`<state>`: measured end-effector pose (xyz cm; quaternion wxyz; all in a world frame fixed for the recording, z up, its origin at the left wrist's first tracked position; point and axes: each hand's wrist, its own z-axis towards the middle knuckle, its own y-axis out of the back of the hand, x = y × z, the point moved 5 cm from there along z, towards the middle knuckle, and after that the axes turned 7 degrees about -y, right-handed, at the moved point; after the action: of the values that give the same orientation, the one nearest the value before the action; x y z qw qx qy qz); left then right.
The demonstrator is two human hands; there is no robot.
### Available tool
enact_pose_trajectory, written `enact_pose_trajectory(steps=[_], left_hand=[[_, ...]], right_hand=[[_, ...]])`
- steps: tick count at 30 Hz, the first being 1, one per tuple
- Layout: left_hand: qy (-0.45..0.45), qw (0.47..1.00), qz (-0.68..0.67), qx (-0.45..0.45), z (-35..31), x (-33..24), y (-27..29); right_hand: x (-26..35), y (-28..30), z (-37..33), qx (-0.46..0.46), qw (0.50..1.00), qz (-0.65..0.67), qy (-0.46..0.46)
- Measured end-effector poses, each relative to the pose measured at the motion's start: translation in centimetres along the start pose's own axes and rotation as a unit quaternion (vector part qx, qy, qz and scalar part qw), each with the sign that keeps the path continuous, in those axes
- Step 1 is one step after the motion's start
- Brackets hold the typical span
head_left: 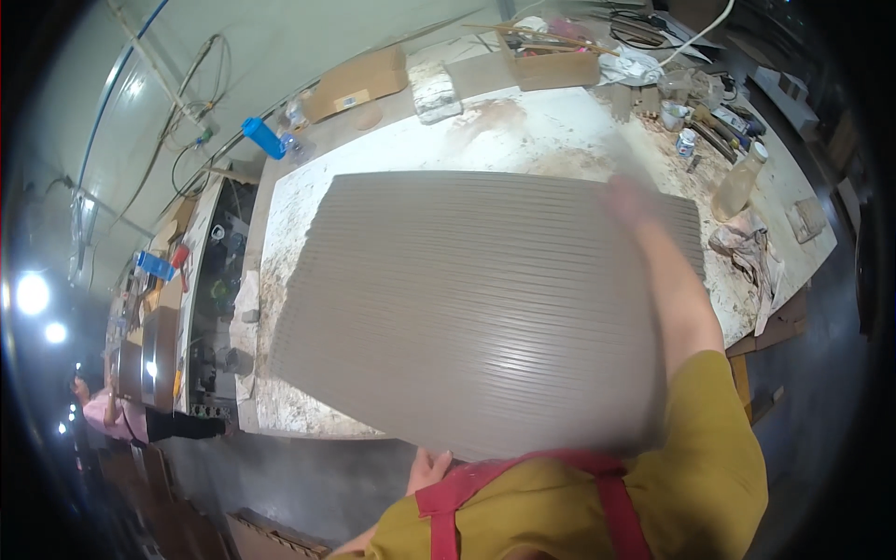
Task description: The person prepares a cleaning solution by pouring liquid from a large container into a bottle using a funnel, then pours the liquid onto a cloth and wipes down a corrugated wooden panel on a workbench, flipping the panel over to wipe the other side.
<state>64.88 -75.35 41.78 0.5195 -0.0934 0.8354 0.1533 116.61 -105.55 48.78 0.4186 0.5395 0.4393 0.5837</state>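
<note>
A large grey-brown panel (467,308) with parallel ridges across its top lies at a slant on the worktable. My right hand (627,201) is over its far right part, smeared by motion, so its fingers and anything in them cannot be made out. At the near edge of the panel, my left hand (429,467) is closed on the rim, its fingertips showing; the rest of it is partly behind my apron (467,490).
The white worktable (280,233) is stained brown. Along its back stand cardboard boxes (359,84), a folded white cloth (434,93) and a blue bottle (263,137). At right are a spray bottle (740,182), a small white bottle (686,142) and a rag (747,247). A person in pink (117,415) stands far left.
</note>
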Motion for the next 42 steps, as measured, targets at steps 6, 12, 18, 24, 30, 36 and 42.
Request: enact_pose_trajectory(steps=[6,12,18,24,30,36,42], left_hand=[[0.008,0.997,0.068,0.026,0.8,-4.3,2.3],[-0.090,0.987,0.089,0.102,5.6,-3.0,3.3],[-0.085,0.971,0.112,0.191,10.3,-10.2,2.4],[-0.131,0.947,0.137,0.258,16.8,-11.3,1.7],[-0.120,0.943,-0.009,0.310,24.8,-10.3,-0.6],[-0.138,0.972,0.011,0.188,23.1,-11.6,0.2],[-0.150,0.960,0.027,0.234,13.0,-10.4,-2.0]], right_hand=[[-5.4,1.1,-4.2,-0.074,0.995,0.004,-0.064],[-9.5,2.2,-8.2,-0.108,0.983,-0.048,-0.141],[-15.6,3.3,-12.9,-0.080,0.961,-0.097,-0.246],[-18.3,4.4,-18.0,-0.105,0.940,-0.086,-0.314],[-20.9,4.4,-21.2,-0.088,0.909,-0.086,-0.398],[-19.7,4.6,-23.0,-0.056,0.936,-0.040,-0.346],[-19.5,5.0,-24.1,-0.038,0.937,-0.047,-0.344]])
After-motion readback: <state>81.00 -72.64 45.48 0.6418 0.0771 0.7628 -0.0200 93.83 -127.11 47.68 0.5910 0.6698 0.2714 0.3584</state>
